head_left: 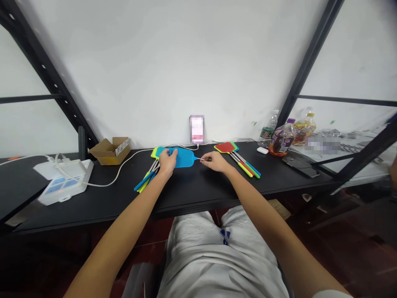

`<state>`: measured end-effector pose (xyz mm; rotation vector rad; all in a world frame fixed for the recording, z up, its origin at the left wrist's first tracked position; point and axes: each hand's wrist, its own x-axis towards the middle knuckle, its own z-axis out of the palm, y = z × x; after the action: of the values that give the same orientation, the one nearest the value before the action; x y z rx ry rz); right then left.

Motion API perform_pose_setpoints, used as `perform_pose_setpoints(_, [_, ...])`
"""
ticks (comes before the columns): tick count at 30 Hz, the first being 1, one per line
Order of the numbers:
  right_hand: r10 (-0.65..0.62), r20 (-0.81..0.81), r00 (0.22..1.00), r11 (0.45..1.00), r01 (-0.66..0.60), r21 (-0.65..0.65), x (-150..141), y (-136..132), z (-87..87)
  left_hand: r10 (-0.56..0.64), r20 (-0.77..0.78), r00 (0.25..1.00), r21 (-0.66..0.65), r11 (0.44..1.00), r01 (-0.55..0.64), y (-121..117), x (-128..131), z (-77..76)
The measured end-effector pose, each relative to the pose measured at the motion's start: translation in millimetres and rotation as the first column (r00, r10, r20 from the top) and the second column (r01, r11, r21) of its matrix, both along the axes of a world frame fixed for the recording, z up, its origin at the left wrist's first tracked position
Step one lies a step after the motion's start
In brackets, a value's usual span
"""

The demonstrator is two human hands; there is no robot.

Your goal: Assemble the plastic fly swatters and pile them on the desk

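Observation:
A blue fly swatter (185,158) is held crosswise above the black table, its perforated head to the left. My left hand (168,161) is closed on the far end of that head. With the fingers pinched, my right hand (214,161) grips the swatter's thin metal shaft just right of the head; any handle beyond is hidden by the hand. Under and beside my left hand lies a pile of blue and yellow-green swatters (145,180), partly covered. To the right of my right hand rests another fanned pile of swatters (226,147), with a red head on top.
A phone (197,129) leans upright against the wall, its cable running along the table (124,207). An open cardboard box (109,152) and a white plastic case (66,182) stand left. Bottles (281,137), a white earbud-like case (262,150) and a dark phone (300,167) are right.

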<state>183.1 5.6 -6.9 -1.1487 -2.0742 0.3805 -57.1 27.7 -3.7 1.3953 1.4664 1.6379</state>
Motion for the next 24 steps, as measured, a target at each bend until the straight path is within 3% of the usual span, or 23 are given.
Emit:
perform_pose_setpoints(9, [0.034, -0.003, 0.999, 0.998, -0.034, -0.054, -2, -2, 0.3, -0.057, -0.082, 0.995, 0.055, 0.997, 0.062, -2, 1, 0.0])
perform_pose_setpoints(21, [0.065, 0.03, 0.997, 0.998, -0.065, -0.005, -8, -2, 0.2, -0.207, -0.02, 0.978, 0.074, 0.975, 0.208, -4, 7, -3.2])
perform_pose_setpoints(24, [0.009, -0.014, 1.0, 1.0, -0.009, 0.027, -12, -2, 0.4, -0.224, 0.036, 0.974, 0.073, 0.973, 0.221, -5, 8, 1.5])
